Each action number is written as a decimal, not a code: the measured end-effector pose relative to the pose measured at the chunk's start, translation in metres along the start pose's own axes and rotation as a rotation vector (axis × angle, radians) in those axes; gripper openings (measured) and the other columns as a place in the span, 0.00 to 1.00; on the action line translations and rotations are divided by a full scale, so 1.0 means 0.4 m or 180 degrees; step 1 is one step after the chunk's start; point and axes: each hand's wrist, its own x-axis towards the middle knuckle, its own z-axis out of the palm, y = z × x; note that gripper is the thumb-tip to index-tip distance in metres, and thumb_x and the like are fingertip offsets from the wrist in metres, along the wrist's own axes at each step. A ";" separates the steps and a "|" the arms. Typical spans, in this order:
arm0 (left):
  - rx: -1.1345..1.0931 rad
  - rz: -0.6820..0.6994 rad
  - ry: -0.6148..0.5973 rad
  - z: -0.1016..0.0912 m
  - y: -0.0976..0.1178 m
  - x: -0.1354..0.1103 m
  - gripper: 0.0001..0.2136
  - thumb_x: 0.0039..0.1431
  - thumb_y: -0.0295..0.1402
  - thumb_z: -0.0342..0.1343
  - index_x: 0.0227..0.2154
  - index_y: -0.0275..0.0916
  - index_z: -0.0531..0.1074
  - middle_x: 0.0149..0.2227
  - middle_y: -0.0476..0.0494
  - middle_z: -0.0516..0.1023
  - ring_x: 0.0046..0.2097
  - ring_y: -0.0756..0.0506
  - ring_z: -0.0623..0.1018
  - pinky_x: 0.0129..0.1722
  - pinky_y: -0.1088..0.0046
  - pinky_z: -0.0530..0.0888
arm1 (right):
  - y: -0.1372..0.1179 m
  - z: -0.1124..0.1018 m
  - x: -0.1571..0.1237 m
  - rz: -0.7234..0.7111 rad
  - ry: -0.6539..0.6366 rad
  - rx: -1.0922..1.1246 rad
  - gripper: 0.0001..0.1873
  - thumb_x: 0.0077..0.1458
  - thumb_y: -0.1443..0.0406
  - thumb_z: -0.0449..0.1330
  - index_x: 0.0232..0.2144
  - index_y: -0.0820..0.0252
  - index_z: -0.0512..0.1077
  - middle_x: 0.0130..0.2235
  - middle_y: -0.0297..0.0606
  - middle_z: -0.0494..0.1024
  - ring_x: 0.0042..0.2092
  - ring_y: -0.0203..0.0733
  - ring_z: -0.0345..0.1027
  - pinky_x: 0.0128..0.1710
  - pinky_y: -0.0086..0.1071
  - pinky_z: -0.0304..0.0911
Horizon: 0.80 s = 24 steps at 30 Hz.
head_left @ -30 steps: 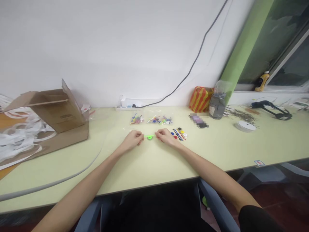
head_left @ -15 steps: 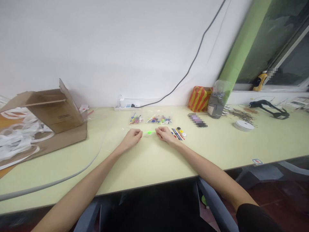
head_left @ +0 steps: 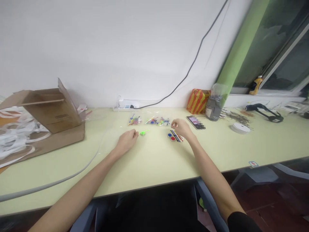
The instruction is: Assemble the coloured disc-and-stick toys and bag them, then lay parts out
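My left hand (head_left: 127,140) is low over the table, its thumb and fingers pinched at the left end of what looks like a small clear plastic bag. Beside those fingertips lies a bright green plastic stick with a round part (head_left: 143,132). My right hand (head_left: 182,129) hangs over a small group of coloured plastic sticks (head_left: 178,136), fingers bent and slightly apart, with nothing visible between them. A blue disc (head_left: 169,135) and a red disc (head_left: 173,139) lie left of the sticks; the hand hides part of the group.
Clear packs of mixed coloured pieces (head_left: 134,120) lie behind my hands, near a power strip (head_left: 125,109). A phone (head_left: 193,121), a striped bag (head_left: 197,101) and a white roll (head_left: 240,128) are to the right. An open cardboard box (head_left: 54,116) stands left, and a grey cable (head_left: 72,175) crosses the front left.
My right hand has let go of the green piece and moved right, over the coloured sticks. The left hand and green piece have shifted slightly left. Blue and red discs now show more clearly.
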 end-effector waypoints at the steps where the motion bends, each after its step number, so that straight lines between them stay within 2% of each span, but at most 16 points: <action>1: 0.0046 -0.0009 -0.0001 -0.001 0.002 -0.002 0.13 0.67 0.41 0.42 0.32 0.41 0.67 0.27 0.45 0.71 0.31 0.42 0.70 0.31 0.69 0.57 | 0.012 -0.003 0.001 -0.0042 -0.0234 0.0017 0.05 0.57 0.65 0.62 0.35 0.59 0.78 0.37 0.39 0.80 0.38 0.39 0.70 0.34 0.28 0.55; 4: 0.0165 -0.0039 0.0037 -0.008 0.008 -0.004 0.13 0.68 0.41 0.41 0.46 0.40 0.65 0.30 0.45 0.72 0.36 0.40 0.73 0.33 0.69 0.61 | 0.017 0.006 -0.002 -0.0221 -0.0806 0.0258 0.03 0.54 0.67 0.65 0.30 0.61 0.78 0.34 0.38 0.80 0.33 0.37 0.70 0.33 0.27 0.56; 6: 0.0116 0.0011 0.0124 -0.012 0.012 -0.005 0.14 0.68 0.40 0.42 0.50 0.39 0.63 0.31 0.45 0.71 0.39 0.39 0.73 0.35 0.68 0.64 | -0.004 0.023 -0.008 -0.0278 -0.0868 0.0391 0.04 0.54 0.69 0.65 0.27 0.61 0.77 0.32 0.38 0.80 0.32 0.36 0.70 0.32 0.27 0.56; 9: -0.0154 0.0398 0.0215 -0.013 0.021 -0.005 0.13 0.67 0.37 0.43 0.49 0.39 0.64 0.35 0.44 0.72 0.42 0.41 0.73 0.41 0.66 0.68 | -0.059 0.057 -0.021 -0.0416 -0.0808 0.0562 0.06 0.56 0.68 0.63 0.27 0.62 0.77 0.30 0.38 0.80 0.31 0.36 0.69 0.31 0.27 0.55; 12: -0.0254 0.1113 0.0168 -0.005 0.036 -0.006 0.11 0.67 0.33 0.43 0.44 0.39 0.69 0.40 0.42 0.73 0.46 0.42 0.72 0.48 0.64 0.69 | -0.113 0.086 -0.032 -0.0871 -0.0886 0.0853 0.05 0.59 0.67 0.62 0.31 0.62 0.78 0.31 0.37 0.79 0.32 0.36 0.69 0.32 0.27 0.56; 14: -0.0177 0.1472 0.0127 -0.001 0.047 -0.009 0.11 0.66 0.30 0.44 0.43 0.40 0.71 0.43 0.41 0.74 0.49 0.41 0.71 0.52 0.61 0.67 | -0.126 0.088 -0.033 -0.1104 -0.0703 0.0877 0.06 0.61 0.67 0.61 0.34 0.61 0.78 0.34 0.37 0.79 0.35 0.37 0.69 0.36 0.27 0.57; 16: -0.0116 0.1634 0.0088 0.001 0.056 -0.012 0.13 0.65 0.28 0.44 0.45 0.41 0.73 0.45 0.41 0.74 0.51 0.41 0.71 0.54 0.60 0.67 | -0.112 0.074 -0.027 -0.1110 -0.0367 0.0755 0.06 0.61 0.69 0.59 0.35 0.60 0.78 0.38 0.39 0.79 0.39 0.38 0.69 0.40 0.28 0.58; 19: -0.0090 0.1763 -0.0069 0.000 0.062 -0.020 0.16 0.64 0.27 0.45 0.49 0.44 0.74 0.49 0.41 0.73 0.54 0.40 0.70 0.56 0.59 0.66 | -0.049 0.031 -0.014 -0.0770 -0.0104 0.0411 0.07 0.58 0.71 0.60 0.34 0.61 0.78 0.42 0.43 0.78 0.46 0.41 0.68 0.43 0.29 0.58; 21: -0.0060 0.1865 -0.0226 -0.002 0.065 -0.025 0.19 0.64 0.27 0.46 0.54 0.47 0.72 0.52 0.42 0.72 0.56 0.40 0.69 0.57 0.58 0.66 | 0.000 0.002 -0.006 -0.0357 -0.0272 0.0092 0.06 0.55 0.72 0.61 0.32 0.61 0.79 0.43 0.45 0.78 0.47 0.44 0.68 0.42 0.29 0.58; 24: -0.0035 0.1964 -0.0411 -0.002 0.067 -0.031 0.20 0.67 0.30 0.46 0.59 0.51 0.68 0.56 0.42 0.69 0.59 0.40 0.67 0.60 0.56 0.64 | 0.051 -0.023 0.000 0.0016 -0.0603 -0.0042 0.06 0.50 0.73 0.63 0.29 0.62 0.80 0.38 0.46 0.81 0.41 0.43 0.72 0.38 0.29 0.60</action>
